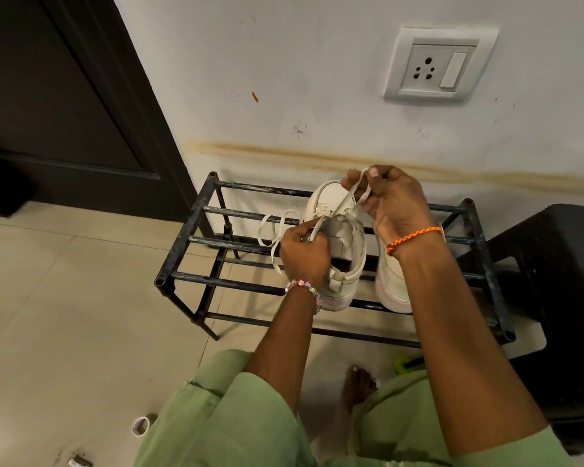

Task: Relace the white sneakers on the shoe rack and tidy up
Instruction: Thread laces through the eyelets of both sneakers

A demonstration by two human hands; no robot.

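Two white sneakers (338, 237) sit on the black shoe rack (196, 244) (top tier, right half). Left hand (304, 254) pinches lace (277, 230) at the shoe's 9 o'clock; right hand (391, 200) grips the other end at 12 o'clock.

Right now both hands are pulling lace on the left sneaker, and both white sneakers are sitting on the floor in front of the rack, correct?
Not quite. The head view shows both white sneakers standing on the top bars of the black shoe rack, not on the floor. The rest holds: the left hand and right hand each pinch the lace of the left sneaker.
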